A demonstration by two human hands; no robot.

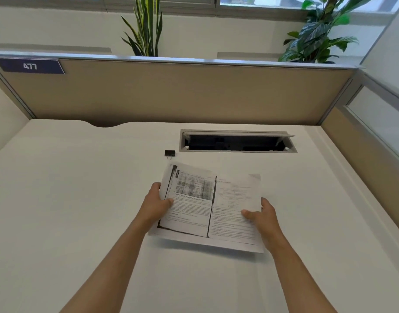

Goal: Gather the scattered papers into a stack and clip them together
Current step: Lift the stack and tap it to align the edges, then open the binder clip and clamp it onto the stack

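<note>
Head view: papers (208,208) gathered into one stack, held just above the tabletop (69,199), left hand (156,205) grasping the left edge, right hand (263,216) grasping the right edge, thumbs on top. No loose sheets visible elsewhere. Sheet edges not quite flush, so squaring up probably left. Black binder clip (170,153) lying beyond the left hand, apart from the stack, untouched. Gathering apparently done; clipping not yet done, likely needing one hand freed to reach forward.
</note>
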